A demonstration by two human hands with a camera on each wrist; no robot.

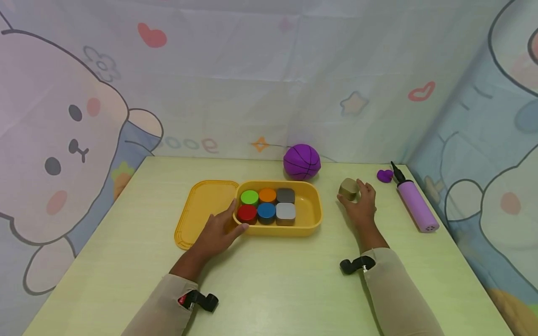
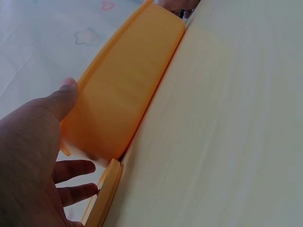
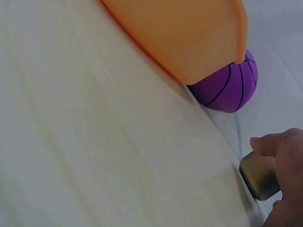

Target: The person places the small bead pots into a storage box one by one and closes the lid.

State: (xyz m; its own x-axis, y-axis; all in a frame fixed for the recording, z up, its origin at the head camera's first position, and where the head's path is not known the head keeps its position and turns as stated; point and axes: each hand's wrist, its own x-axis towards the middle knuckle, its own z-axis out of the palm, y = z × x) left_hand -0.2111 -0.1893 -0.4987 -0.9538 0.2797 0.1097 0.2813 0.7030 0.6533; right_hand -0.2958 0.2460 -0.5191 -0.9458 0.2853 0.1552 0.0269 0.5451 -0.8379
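Note:
In the head view a yellow plastic container [image 1: 310, 205] holds several blocks: a green one [image 1: 250, 197], an orange one [image 1: 267, 194], a dark grey one [image 1: 286, 195], a red one [image 1: 247, 213], a blue one [image 1: 266, 212] and a light grey one [image 1: 286, 212]. My left hand [image 1: 216, 235] touches its left end, thumb on the near rim, other fingers fairly straight. To the container's right, my right hand [image 1: 361, 205] pinches a gold block [image 1: 348, 188] between thumb and fingers. The right wrist view shows this gold block [image 3: 258, 176] at the table surface.
A yellow lid [image 1: 201, 210] lies left of the container, partly behind my left hand. Behind the container sits a purple ball [image 1: 301, 162] with black lines. At the right are a lilac hand pump [image 1: 416, 205] and a small purple heart-shaped piece [image 1: 384, 176]. Printed cloth hangs behind the table.

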